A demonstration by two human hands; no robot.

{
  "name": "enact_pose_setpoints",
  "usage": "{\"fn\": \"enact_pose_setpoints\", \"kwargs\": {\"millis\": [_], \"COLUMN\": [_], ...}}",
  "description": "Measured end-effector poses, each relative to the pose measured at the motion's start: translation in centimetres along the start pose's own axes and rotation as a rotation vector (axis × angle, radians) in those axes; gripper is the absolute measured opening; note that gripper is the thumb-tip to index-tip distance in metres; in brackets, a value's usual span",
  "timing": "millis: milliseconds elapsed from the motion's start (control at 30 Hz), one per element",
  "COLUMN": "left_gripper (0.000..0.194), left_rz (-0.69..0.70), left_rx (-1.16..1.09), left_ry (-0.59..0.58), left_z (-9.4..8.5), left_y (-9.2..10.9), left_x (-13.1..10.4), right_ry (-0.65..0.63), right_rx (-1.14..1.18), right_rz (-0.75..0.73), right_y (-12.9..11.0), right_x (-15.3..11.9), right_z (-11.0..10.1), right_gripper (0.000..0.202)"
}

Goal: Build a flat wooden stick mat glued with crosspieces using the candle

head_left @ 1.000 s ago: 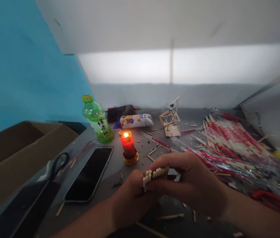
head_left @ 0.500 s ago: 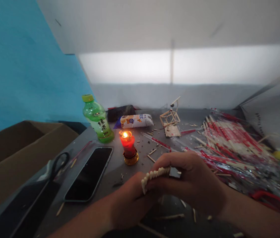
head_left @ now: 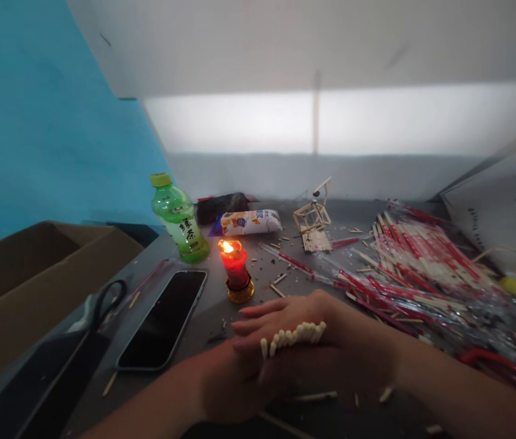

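Note:
Both my hands come together low in the middle around a row of short wooden sticks (head_left: 296, 335), their pale cut ends facing up and lined up side by side. My right hand (head_left: 326, 341) lies over it with fingers reaching left across my left hand; the sticks show between its fingers and thumb. My left hand (head_left: 230, 381) closes on the row from the left and below, its fingers mostly hidden. Just beyond the hands burns a red candle (head_left: 236, 268) on a gold base. A small stick-built frame (head_left: 311, 219) stands farther back.
Left of the candle are a green tea bottle (head_left: 178, 222), a phone (head_left: 164, 320) and a cardboard box (head_left: 70, 262). A snack packet (head_left: 248, 223) lies behind. Red-and-white wrapped sticks (head_left: 426, 250) pile up at right, near red handles (head_left: 499, 366). Stick bits litter the grey table.
My right hand has flattened and its fingers now stretch left over my left hand. The stick row sits slightly lower and more to the right. A small shiny piece by my right hand is now hidden.

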State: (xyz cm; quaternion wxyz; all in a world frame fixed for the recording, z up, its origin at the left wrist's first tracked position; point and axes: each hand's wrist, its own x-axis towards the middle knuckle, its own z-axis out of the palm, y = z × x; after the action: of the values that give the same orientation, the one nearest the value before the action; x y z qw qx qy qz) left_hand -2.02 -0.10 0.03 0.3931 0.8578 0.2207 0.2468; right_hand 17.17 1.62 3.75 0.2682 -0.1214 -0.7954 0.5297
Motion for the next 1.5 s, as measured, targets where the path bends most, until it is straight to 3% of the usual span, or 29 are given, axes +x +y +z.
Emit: {"fn": "enact_pose_setpoints", "kwargs": {"millis": [200,367,533,733,1033,1300,1500], "left_gripper": [0.027,0.029,0.030,0.031,0.029,0.030,0.034], "left_rz": [-0.014,-0.081,-0.150,-0.129,-0.150,-0.193,-0.180], "left_rx": [0.014,0.057,0.021,-0.014,0.010,0.018,0.004], "left_ry": [-0.031,-0.096,-0.075,-0.113,-0.201,-0.183,-0.179], "left_z": [0.2,-0.7,-1.2,-1.2,-1.2,-1.4,-1.2], "left_y": [-1.3,0.9,2.1,1.6,-0.1,1.4,1.7], "left_x": [-0.3,0.8,1.0,0.4,-0.4,0.3,0.7], "right_ry": [-0.020,-0.010,0.035,0.062,0.011,-0.046,-0.015], "right_rx": [-0.021,-0.042,-0.080,0.005,0.092,-0.034,-0.152], "right_rz": [-0.012,-0.048,-0.045,0.008,-0.058,-0.125,-0.174], "right_y": [-0.5,0.0,0.3,0.3,1.3,0.8,0.6], "right_x": [0.2,0.1,0.1,0.0,-0.2,-0.1,0.1], "right_z": [-0.5,-0.8,-0.7,-0.5,-0.4,-1.1,-1.1], "right_gripper": [0.025,0.022,0.019,0.024,0.035,0.040,0.034]}}
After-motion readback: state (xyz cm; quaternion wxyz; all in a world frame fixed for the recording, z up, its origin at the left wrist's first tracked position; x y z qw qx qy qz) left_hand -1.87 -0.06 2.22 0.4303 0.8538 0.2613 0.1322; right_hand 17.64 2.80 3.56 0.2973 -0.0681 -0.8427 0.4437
